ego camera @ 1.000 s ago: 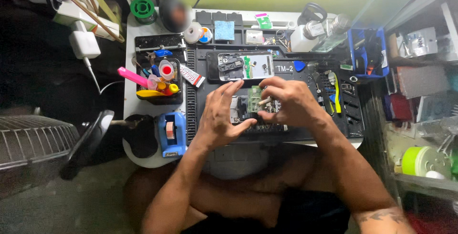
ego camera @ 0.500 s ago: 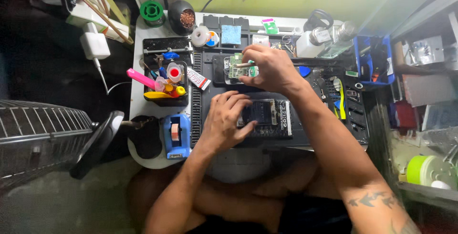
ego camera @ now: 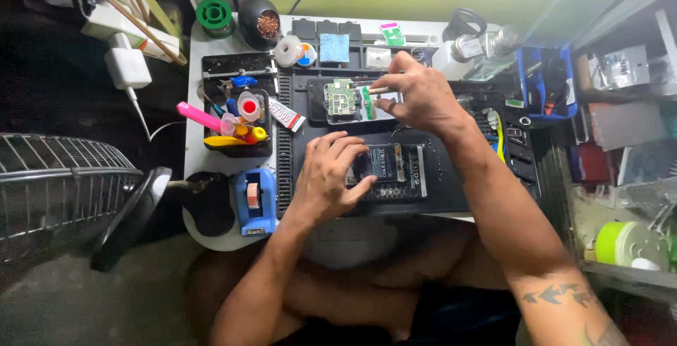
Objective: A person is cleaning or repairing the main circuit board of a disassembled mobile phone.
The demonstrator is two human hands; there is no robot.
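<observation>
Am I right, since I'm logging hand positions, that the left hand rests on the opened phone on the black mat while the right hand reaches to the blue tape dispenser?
Not quite. In the head view the right hand reaches to the small green circuit board in the dark tray, not the blue tape dispenser. The left hand does rest on the opened phone on the black mat.

Fan (ego camera: 63,198) at left; blue tape dispenser (ego camera: 254,201); green spool (ego camera: 214,14).

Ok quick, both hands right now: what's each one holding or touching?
Left hand: fingers spread, pressing on the opened phone, not gripping it.
Right hand: pinched shut on a thin tool over the small tray with the circuit board.
</observation>
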